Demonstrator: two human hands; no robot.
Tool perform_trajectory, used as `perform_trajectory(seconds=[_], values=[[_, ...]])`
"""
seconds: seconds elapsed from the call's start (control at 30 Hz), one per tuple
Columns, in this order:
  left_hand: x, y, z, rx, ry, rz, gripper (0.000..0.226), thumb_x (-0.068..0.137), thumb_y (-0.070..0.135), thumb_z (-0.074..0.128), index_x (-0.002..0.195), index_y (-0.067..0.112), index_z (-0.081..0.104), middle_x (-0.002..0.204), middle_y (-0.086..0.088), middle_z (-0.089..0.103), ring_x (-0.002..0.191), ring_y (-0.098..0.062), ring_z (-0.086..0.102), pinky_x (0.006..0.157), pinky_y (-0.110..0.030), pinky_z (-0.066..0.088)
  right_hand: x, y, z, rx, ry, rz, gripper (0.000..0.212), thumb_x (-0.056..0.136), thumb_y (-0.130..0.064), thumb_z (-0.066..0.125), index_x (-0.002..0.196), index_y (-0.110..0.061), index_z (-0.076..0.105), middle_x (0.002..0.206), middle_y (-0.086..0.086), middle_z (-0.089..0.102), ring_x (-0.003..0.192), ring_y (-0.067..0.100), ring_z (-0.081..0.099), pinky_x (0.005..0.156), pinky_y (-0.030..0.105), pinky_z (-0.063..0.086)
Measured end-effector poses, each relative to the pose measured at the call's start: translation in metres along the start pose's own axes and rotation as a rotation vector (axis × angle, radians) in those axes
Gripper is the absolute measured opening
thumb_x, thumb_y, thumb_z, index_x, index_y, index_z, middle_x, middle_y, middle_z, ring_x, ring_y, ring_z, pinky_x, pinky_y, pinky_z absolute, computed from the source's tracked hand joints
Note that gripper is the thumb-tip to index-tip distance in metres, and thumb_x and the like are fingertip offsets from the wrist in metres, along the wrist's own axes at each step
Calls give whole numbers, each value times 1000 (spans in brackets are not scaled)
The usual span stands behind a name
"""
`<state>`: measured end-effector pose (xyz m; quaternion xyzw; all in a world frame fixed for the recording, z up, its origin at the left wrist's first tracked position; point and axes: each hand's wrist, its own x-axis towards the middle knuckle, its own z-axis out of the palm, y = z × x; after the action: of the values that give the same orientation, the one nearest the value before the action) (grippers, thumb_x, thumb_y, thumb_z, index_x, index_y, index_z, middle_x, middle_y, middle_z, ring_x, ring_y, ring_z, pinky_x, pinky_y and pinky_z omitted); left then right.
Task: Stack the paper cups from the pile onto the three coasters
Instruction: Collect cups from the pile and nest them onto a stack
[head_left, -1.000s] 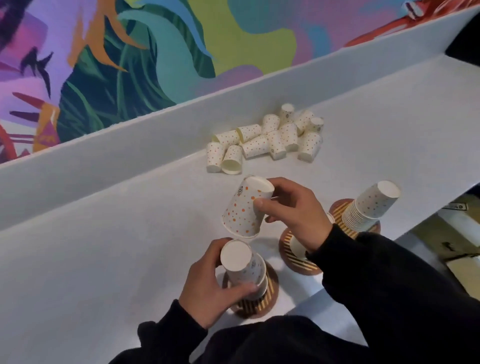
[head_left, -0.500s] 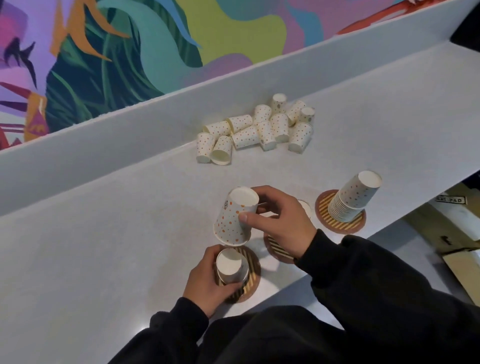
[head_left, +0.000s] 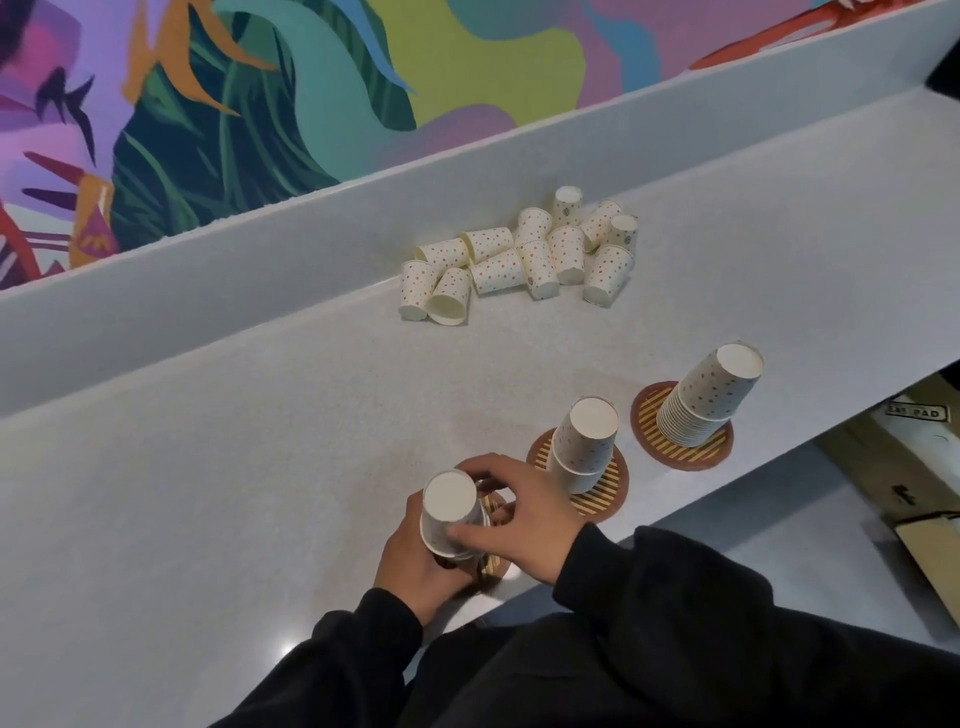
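- Head view, left side: clasping the near stack (head_left: 447, 514) with the left hand (head_left: 415, 564), fingers curled round its lower wall.
- Pinching the same stack from the right with the right hand (head_left: 519, 519), thumb lying on the near wall, fingers arching over the far wall just below the upturned base.
- Standing mouth-down on the near coaster (head_left: 494, 566), leaving only slivers of it showing between and under the hands.
- Standing just right of the right hand, apart from it: the middle stack (head_left: 584, 447), a few cups high, on the middle coaster (head_left: 602, 493).
- Standing further right, near the edge of the counter (head_left: 234, 493): the right stack (head_left: 711, 397), the tallest, leaning rightward on the right coaster (head_left: 649, 410).
- Lying well beyond both hands, at the foot of the white upstand (head_left: 260, 291): the pile (head_left: 519, 260) of loose cups, mostly on their sides.
- Showing behind the upstand: a coloured mural (head_left: 260, 104).
- Against half a second earlier: no longer holding a tilted cup in the air above the near stack with the right hand; now seating it fully down over the cups below.
- Uncovering the middle stack, earlier hidden behind the right hand.
- Keeping the left hand on the near stack as before; leaving the pile and the right stack unchanged.
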<state>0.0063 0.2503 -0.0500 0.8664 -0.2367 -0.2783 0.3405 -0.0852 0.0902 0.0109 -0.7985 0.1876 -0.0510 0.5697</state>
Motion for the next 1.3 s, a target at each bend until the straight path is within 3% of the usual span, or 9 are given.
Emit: perform_trajectory(seconds=[0.17,0.43,0.57,0.7,0.9,1.03,1.1,1.2,1.3], values=[[-6,-6,2,-55,31,-33,82,63,33,91,128,41,41,107,25,61,93,10,57,69,-6,45,0,21,14,-114,-22,-1,60,73,-50,84,127,-41,57,121,-23,62,112,-1,58,96,27,53],[-8,-9,5,-58,50,-18,84,62,22,87,127,46,40,112,25,61,100,0,62,74,-7,48,0,55,23,-59,-56,88,70,71,-38,89,129,-53,55,129,-33,61,122,-7,56,104,23,49],[-7,-9,4,-52,49,-21,84,59,23,89,124,47,41,111,28,59,101,9,58,75,-3,45,1,66,23,-69,-76,127,70,69,-33,91,120,-62,53,122,-45,59,118,-15,55,101,12,46],[-8,-4,3,-70,52,-24,79,60,21,91,113,53,41,109,28,58,98,13,55,74,-3,43,2,83,25,-118,-105,163,70,70,-39,89,131,-45,57,127,-25,65,119,-5,59,107,30,51],[-8,-1,0,-120,34,-35,76,62,21,91,112,54,43,109,28,61,98,15,57,74,0,42,4,83,27,-168,-112,157,68,73,-39,88,133,-41,56,127,-23,64,116,-8,57,98,13,45],[-4,-4,-5,-106,-7,25,75,64,16,88,113,55,46,109,44,59,105,26,50,80,0,42,8,81,23,-217,-151,180,69,74,-37,87,135,-41,53,127,-22,62,117,-5,57,101,17,46],[3,-8,-10,-51,-48,73,74,68,15,84,114,57,45,110,41,58,108,28,47,85,-2,38,8,77,19,-228,-182,214,72,75,-28,86,137,-37,51,127,-21,62,118,-3,58,102,20,49],[12,-13,-23,-26,-27,104,60,82,8,74,111,55,51,116,35,54,108,19,51,94,-10,41,5,58,8,-286,-198,202,69,83,-23,79,142,-38,46,134,-16,61,124,3,58,107,30,52],[27,-21,-42,-100,88,102,47,89,0,67,107,43,64,115,22,64,110,4,60,95,-21,51,-1,9,-18,-408,-207,67,64,96,-28,68,149,-44,36,148,-17,51,130,0,53,113,30,47]])
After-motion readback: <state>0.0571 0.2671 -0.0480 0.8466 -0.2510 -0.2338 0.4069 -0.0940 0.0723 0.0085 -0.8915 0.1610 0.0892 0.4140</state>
